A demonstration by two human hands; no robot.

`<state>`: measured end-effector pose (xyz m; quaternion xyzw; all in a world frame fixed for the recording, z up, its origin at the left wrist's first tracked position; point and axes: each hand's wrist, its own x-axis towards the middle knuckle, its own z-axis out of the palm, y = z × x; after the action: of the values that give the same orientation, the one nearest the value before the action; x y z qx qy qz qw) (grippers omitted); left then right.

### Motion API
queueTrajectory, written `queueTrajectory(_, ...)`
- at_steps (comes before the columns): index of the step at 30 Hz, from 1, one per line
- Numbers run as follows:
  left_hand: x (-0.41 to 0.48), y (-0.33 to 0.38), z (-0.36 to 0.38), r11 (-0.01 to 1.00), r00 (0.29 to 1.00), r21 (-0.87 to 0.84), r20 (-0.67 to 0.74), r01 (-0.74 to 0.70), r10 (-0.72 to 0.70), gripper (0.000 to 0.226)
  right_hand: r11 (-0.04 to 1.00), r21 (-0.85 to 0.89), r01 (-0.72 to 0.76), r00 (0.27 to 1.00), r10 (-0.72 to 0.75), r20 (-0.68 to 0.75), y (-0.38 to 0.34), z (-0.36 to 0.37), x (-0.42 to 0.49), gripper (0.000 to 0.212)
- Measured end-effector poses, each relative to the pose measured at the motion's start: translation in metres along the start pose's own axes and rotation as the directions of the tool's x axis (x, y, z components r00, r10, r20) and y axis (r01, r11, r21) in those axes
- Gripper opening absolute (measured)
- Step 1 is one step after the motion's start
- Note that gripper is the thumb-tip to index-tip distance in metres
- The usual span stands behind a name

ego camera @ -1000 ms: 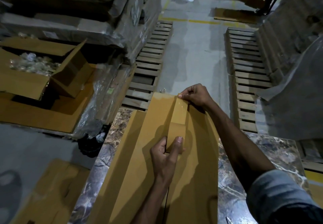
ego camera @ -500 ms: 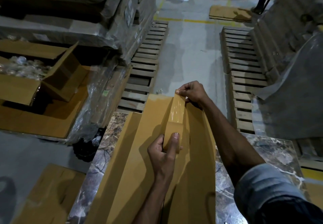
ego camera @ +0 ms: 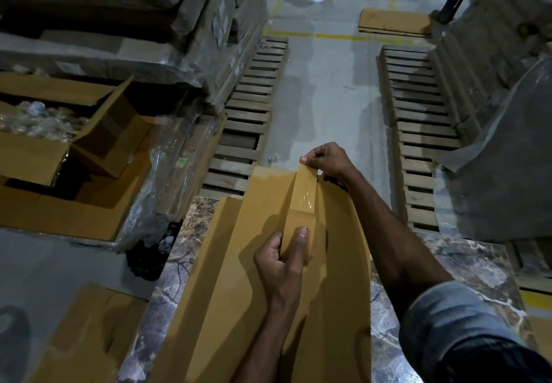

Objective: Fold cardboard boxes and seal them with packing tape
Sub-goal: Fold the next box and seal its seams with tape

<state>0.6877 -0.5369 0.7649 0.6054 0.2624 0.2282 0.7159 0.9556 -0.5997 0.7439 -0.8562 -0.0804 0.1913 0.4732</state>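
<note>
I have 1 cardboard box (ego camera: pixel 236 263) lying on the marbled desk (ego camera: pixel 454 266), and its flaps look folded in. At the box's far edge my right hand (ego camera: pixel 327 158) pinches the free end of the tape strip (ego camera: pixel 304 191). Over the box's middle my left hand (ego camera: pixel 277 266) has its fingers wrapped round the tape roll (ego camera: pixel 300 230). I judge folding done and sealing barely begun: the strip is not yet pressed down, run to the near edge or cut.

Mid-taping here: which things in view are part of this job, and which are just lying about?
In use: cardboard box, tape roll, tape strip, left hand, right hand.
Lying about: open box at left, wooden pallets, flat cardboard on floor.
</note>
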Motion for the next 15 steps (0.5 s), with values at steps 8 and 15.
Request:
queueTrajectory(8,0.002,0.001,0.003,1.0,1.0,-0.004,0.0,-0.001,0.001,0.031,0.998,-0.014,-0.063,0.998,0.064,0.025,0.003,0.001,0.007,0.016)
queueTrajectory(15,0.003,-0.008,0.001,1.0,1.0,0.011,0.004,-0.027,0.027,0.047,0.993,-0.072,-0.093,0.989,0.1,0.107,0.005,-0.002,0.013,0.012)
